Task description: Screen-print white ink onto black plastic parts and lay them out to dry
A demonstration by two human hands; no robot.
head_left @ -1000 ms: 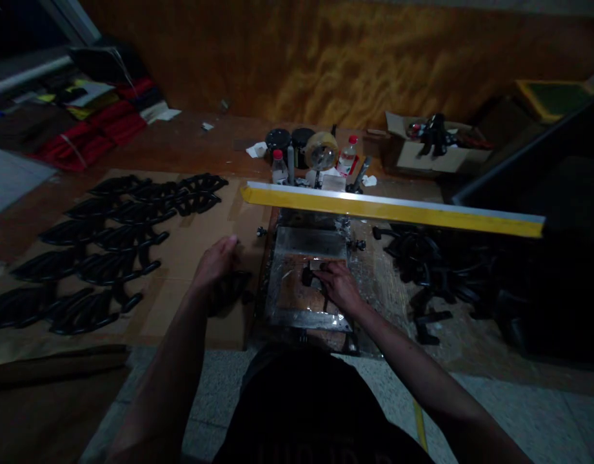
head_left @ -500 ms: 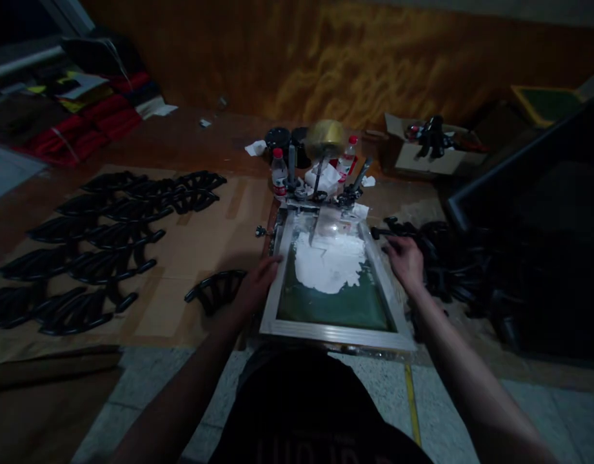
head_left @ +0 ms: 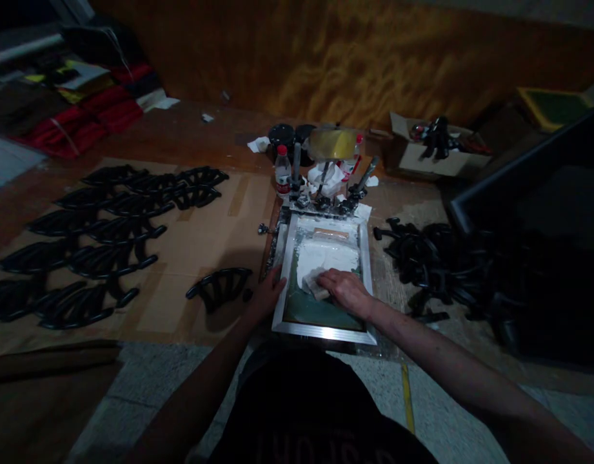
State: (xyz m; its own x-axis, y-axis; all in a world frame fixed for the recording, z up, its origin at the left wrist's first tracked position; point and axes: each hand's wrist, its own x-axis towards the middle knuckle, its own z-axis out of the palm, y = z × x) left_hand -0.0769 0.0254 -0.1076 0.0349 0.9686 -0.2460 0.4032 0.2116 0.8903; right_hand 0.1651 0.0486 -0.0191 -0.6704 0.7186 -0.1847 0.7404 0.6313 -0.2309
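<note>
A silver-edged printing screen (head_left: 326, 333) lies in front of me, its green mesh (head_left: 301, 312) partly covered with white ink (head_left: 309, 258). At the screen's left edge, my left hand (head_left: 271, 290) grips the frame with its fingers curled at the rim. My right hand (head_left: 342, 290) is closed on a pale squeegee (head_left: 317, 283), pressed on the mesh at the lower edge of the ink. Across the far part of the ink rests a wood-topped block (head_left: 331, 234) with a pale, shiny lower part. What lies beneath the screen is hidden.
Curved black slotted parts (head_left: 113, 238) lie in rows on cardboard at left; one such part (head_left: 219, 287) sits beside my left hand. A black heap (head_left: 427, 258) lies at right. Behind the screen stand clamps (head_left: 320, 201), a bottle (head_left: 282, 171) and an open box (head_left: 436, 158).
The screen has come down from a raised tilt to lie flatter. My right hand has moved left from beside the frame onto the mesh and now holds a squeegee.
</note>
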